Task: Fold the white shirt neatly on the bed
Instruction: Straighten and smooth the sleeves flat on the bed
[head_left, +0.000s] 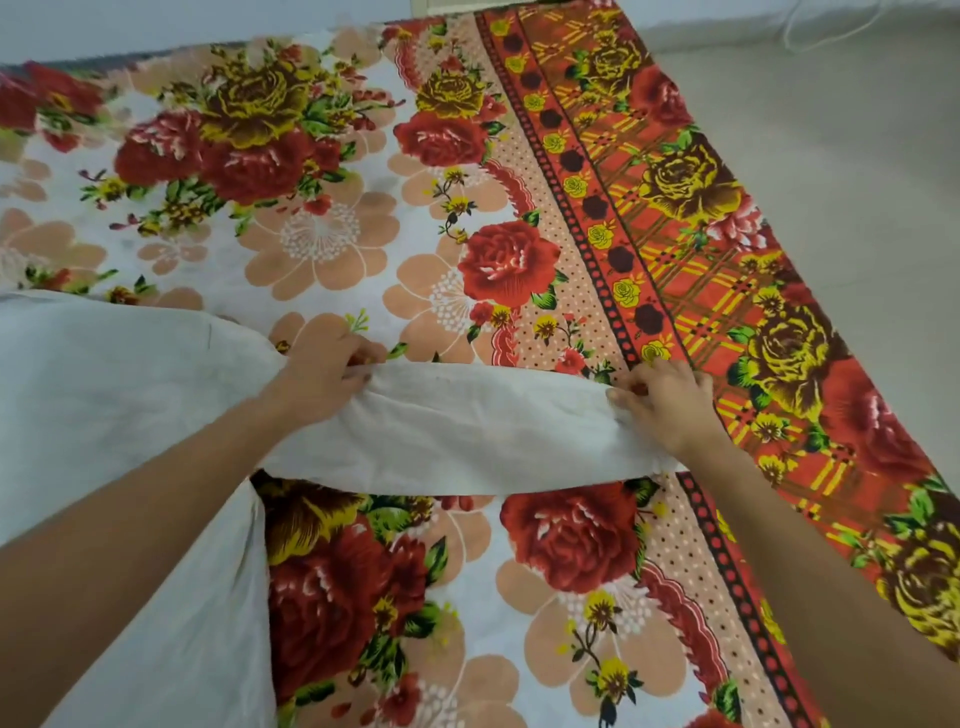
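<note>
Sleeve-folding step: left hand (324, 376) and right hand (667, 402) each pinch the white shirt (104, 374) sleeve above the floral bedsheet (322, 171), ready, apparently, to fold it across the shirt body

Home bedroom (floral-sheeted bed (363, 234))

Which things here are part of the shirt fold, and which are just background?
Part of the job:
- white shirt, its sleeve stretched out to the right
- left hand, gripping the sleeve
- right hand, gripping the sleeve end
- floral bedsheet, the surface underneath

Background:
- floor
- white cord on the floor
</note>
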